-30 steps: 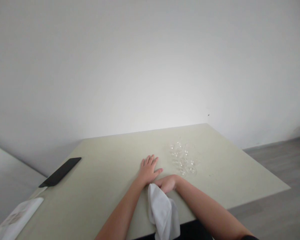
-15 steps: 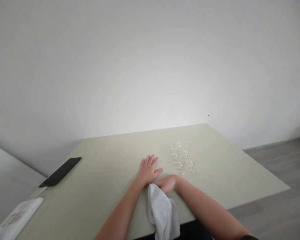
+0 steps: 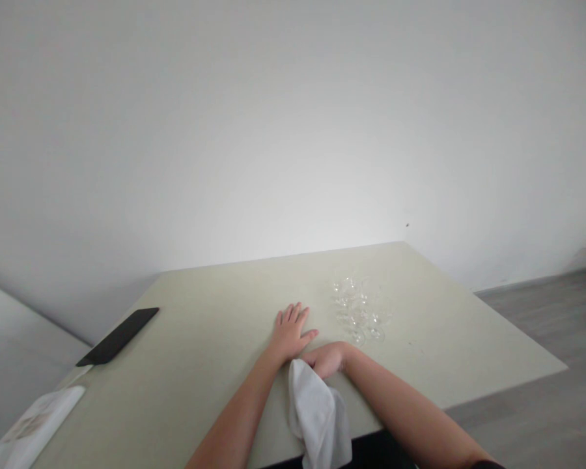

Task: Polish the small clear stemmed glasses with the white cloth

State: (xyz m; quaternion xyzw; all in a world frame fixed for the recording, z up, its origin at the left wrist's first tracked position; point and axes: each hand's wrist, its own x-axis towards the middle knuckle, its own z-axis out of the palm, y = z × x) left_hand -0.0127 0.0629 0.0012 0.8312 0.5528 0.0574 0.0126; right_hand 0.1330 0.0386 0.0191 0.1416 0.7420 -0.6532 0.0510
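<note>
My left hand lies flat on the pale table, its fingers spread and nothing in it. Just to its right and nearer to me, my right hand is closed on a light grey cloth. The cloth hangs toward me from that hand, down to the table's near edge; the gripping fingertips are partly hidden. Beyond my right hand stands a cluster of several small clear glasses, which look stemmed, though their outlines are faint. Neither hand touches them.
A flat black object lies along the table's left side. Nearer, a white package with a printed patch lies at the lower left. A plain wall rises behind the table, and grey wood-look floor shows at the right.
</note>
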